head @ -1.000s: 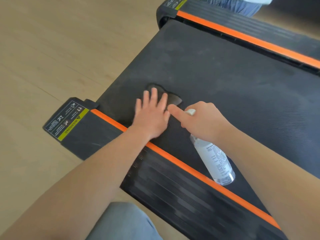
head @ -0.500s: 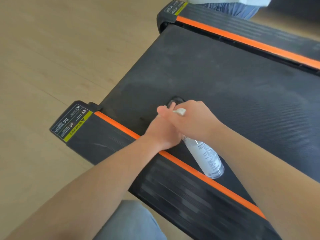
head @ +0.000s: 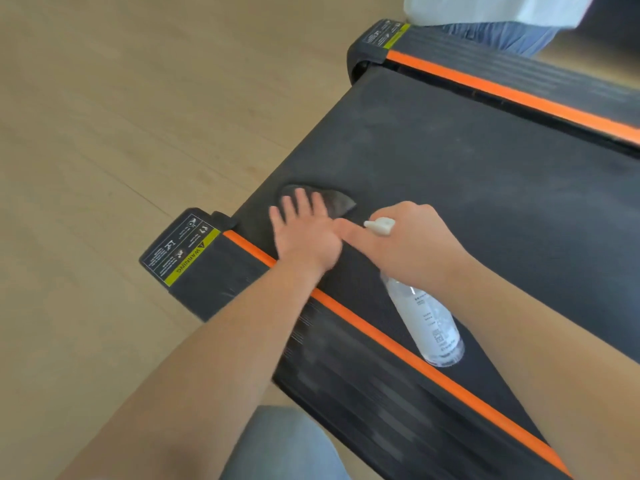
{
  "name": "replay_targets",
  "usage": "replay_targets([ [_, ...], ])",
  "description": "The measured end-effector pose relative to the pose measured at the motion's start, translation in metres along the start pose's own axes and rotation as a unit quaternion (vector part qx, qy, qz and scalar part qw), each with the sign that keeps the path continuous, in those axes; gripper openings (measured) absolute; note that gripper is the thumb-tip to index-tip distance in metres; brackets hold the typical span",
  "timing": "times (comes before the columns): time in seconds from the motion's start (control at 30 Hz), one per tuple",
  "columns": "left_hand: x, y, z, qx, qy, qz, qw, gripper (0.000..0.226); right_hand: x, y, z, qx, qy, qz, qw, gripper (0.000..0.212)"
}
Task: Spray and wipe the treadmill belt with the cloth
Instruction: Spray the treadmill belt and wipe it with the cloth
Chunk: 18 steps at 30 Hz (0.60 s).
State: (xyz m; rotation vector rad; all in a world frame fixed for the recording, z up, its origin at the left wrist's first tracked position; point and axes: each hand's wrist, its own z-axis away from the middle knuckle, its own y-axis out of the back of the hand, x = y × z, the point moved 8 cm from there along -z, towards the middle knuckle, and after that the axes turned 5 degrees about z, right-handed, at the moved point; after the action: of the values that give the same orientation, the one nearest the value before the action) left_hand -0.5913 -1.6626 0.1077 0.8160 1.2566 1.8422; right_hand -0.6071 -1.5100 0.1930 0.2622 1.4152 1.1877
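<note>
Left hand (head: 306,237) presses spread fingers (head: 300,202) onto the dark cloth (head: 338,202) on the treadmill belt (head: 450,161); right hand (head: 412,247) grips the spray bottle (head: 431,323).

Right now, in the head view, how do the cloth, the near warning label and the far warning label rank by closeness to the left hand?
1. cloth, under the fingers of the left hand.
2. near warning label, left of the hand.
3. far warning label, across the belt, at top.

Bare forearms (head: 207,358) as far as they show — below them a knee (head: 287,445) clad in faded grey-blue trouser fabric.
</note>
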Motion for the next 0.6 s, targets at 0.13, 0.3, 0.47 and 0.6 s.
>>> replay_targets([
  [0.13, -0.075, -0.012, -0.046, 0.006, 0.159, 0.012, 0.987, 0.078, 0.023, 0.009, 0.007, -0.013, -0.053, 0.004, 0.999, 0.067],
  [0.3, -0.038, -0.021, -0.041, 0.041, 0.16, 0.076, 0.983, 0.068, 0.035, 0.003, 0.006, -0.025, -0.057, 0.0, 0.998, 0.073],
  [0.47, 0.068, -0.056, -0.001, 0.018, -0.14, -0.001, 0.99, 0.078, 0.02, -0.006, 0.002, -0.035, -0.049, -0.03, 0.998, 0.06],
  [0.6, 0.065, -0.064, 0.007, 0.031, -0.189, -0.063, 0.979, 0.073, 0.005, -0.01, 0.004, -0.06, -0.008, 0.0, 0.998, 0.051],
])
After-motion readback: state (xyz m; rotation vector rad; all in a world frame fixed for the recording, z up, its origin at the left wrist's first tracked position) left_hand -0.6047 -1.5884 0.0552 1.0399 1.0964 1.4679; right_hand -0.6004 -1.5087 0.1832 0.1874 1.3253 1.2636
